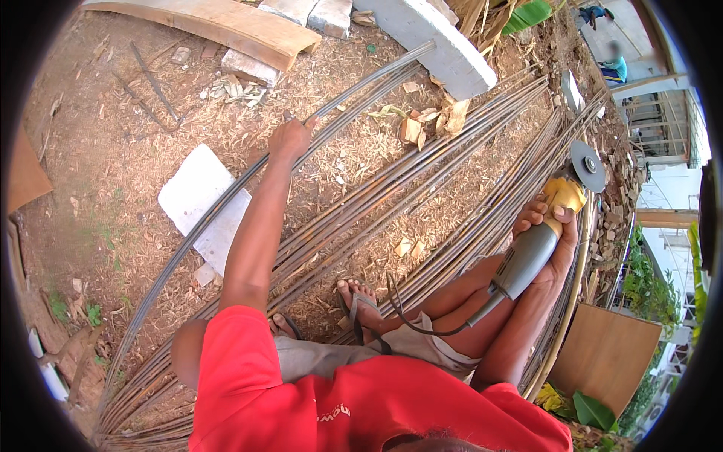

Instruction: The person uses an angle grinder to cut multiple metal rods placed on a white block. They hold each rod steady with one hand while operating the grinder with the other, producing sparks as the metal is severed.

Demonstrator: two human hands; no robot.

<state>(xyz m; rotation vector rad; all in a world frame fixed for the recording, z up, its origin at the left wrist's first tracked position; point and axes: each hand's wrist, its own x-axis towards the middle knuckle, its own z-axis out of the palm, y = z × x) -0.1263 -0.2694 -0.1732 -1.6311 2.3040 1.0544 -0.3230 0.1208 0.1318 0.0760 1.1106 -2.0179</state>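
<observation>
My left hand (291, 141) is closed around thin steel rods (164, 275), which curve from the lower left up to a pale concrete slab (444, 53) at the top. In my right hand (563, 247) is an angle grinder (525, 262) with a grey body and a yellow head. Its round grey disc (587, 166) points up and away, apart from the rods. A dark cord (403, 313) hangs from the grinder's rear end toward my lap. Whether the disc is spinning I cannot tell.
Bundles of rusty rods (407, 175) lie diagonally across the ground beside my sandalled feet (360, 301). A white sheet (197, 179) is under the held rods. Wooden plank (218, 26) at the upper left, brown board (606, 354) at the right. Another person (614, 64) is far off, upper right.
</observation>
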